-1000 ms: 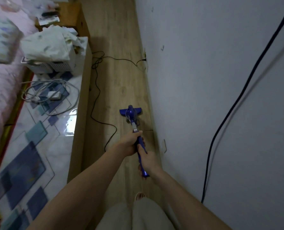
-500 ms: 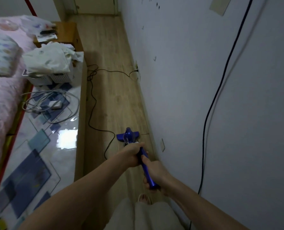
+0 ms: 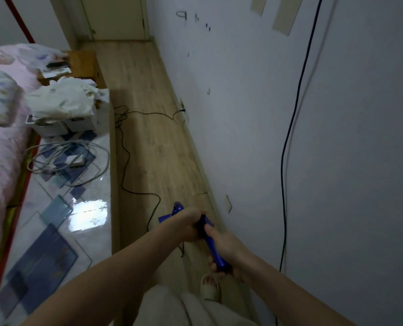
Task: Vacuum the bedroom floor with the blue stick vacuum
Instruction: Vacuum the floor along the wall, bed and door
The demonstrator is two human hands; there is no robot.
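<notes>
1. Blue stick vacuum (image 3: 213,249) stands in the narrow strip of wooden floor (image 3: 153,147) between the raised platform and the right wall, close in front of the person; its head (image 3: 170,214) peeks out on the floor just beyond the hands.
2. Both hands hold it: the left hand (image 3: 187,225) is wrapped round the shaft further down, the right hand (image 3: 224,247) curls round the handle nearer the body.
3. How much is cleaned I cannot tell from the boards. Judging by where the head sits, the whole long strip up to the far door (image 3: 115,17) looks still to be covered.
4. A black power cord (image 3: 125,158) snakes along the floor from a wall socket (image 3: 183,109) and runs right beside the vacuum head; it could get run over or snagged.
5. To the left, the glossy patterned platform (image 3: 54,222) carries a coil of grey cable (image 3: 66,158) and a white basket (image 3: 61,123) heaped with cloth (image 3: 61,102); a pink bed (image 3: 0,161) lies beyond.
6. Another dark cable (image 3: 290,137) hangs down the right wall, clear of the floor path.
</notes>
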